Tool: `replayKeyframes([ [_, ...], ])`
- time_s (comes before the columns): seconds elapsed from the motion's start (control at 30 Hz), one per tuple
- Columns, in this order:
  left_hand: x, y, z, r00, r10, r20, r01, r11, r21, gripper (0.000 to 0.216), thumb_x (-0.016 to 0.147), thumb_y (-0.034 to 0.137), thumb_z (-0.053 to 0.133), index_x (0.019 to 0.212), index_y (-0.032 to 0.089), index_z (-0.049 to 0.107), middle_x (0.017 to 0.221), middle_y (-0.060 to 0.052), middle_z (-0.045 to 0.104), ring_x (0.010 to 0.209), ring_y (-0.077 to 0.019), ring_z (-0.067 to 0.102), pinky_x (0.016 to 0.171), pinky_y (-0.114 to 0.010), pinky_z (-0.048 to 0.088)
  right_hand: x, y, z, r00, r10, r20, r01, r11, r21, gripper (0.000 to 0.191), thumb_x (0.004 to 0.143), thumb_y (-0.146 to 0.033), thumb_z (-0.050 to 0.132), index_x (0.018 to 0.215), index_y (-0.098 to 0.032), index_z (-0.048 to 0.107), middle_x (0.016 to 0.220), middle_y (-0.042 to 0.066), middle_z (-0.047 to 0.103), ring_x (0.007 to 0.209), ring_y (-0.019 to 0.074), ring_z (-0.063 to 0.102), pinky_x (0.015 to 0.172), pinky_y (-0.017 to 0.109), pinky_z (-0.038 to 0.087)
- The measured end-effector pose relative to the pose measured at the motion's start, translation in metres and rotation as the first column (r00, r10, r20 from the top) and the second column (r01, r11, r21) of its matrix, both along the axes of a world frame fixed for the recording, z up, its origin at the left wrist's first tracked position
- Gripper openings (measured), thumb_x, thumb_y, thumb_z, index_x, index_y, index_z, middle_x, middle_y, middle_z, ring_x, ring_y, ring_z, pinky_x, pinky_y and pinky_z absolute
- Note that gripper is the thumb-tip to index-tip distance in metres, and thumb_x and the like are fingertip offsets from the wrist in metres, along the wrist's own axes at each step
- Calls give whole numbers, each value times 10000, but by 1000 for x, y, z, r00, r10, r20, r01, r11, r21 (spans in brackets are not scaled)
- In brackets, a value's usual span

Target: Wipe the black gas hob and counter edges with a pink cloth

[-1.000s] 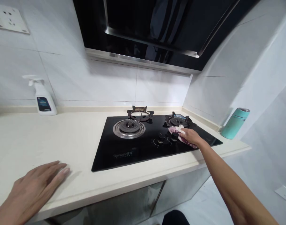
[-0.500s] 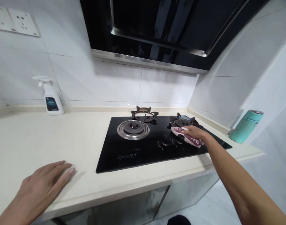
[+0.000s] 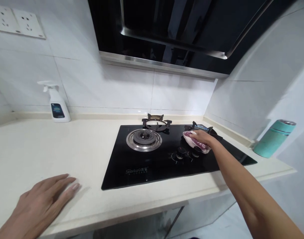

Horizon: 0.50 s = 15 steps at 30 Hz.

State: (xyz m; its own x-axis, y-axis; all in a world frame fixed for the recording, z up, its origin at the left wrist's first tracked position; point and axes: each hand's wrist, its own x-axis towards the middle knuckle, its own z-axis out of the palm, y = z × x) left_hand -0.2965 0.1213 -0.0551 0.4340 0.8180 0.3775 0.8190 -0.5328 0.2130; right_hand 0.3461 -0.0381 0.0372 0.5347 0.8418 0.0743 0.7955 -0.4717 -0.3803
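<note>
On the black glass gas stove (image 3: pixel 142 162), my right hand (image 3: pixel 201 136) presses down on a purple-and-white patterned cloth (image 3: pixel 195 143), its fingers closed on it. The cloth lies just behind the two control knobs (image 3: pixel 181 152), in front of the right burner, which it and my hand partly hide. My left hand (image 3: pixel 48 196) rests flat on the cream countertop (image 3: pixel 92 149), left of the stove, with fingers stretched out and holding nothing. The left burner (image 3: pixel 145 137) is bare, and its pan support (image 3: pixel 156 123) sits behind it at the stove's back edge.
A white spray bottle (image 3: pixel 58 106) stands against the back wall at left. At the right end of the counter is a turquoise flask (image 3: pixel 275 137). A black range hood (image 3: pixel 161 36) hangs low above the stove. Wall sockets (image 3: pixel 17 20) are at upper left.
My right hand has drawn the cloth slightly left and back across the stove, and it looks more bunched. My left hand stays put. The view has shifted slightly.
</note>
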Motion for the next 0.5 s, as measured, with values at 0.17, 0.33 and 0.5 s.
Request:
replayKeyframes([
  [0.17,1,0,3,1000,5,-16,-5,1000,-25,608,812,715,421,1038,322,826,1225,-53,780,1243,-353,657,1110,-532,490,-23,30,0,997,67,41,-67,998,12,389,1016,-394,451,1160,-162,728,1227,122,746,1109,258,669,943,288,463],
  [0.33,-2,-1,2,1000,-15,7,15,1000,-6,593,857,706,431,1060,308,822,1242,-59,770,1263,-346,648,1119,-513,484,-49,43,-1,985,168,29,-167,985,-36,372,1008,-390,475,1178,-168,722,1245,115,745,1113,256,674,946,283,469],
  [0.5,-2,-2,0,999,-35,19,35,999,-9,597,873,689,433,1061,274,820,1236,-73,772,1253,-348,650,1116,-516,479,-53,9,10,976,219,-18,-219,961,-169,346,955,-458,555,975,-183,763,1028,86,788,932,254,712,829,289,515],
])
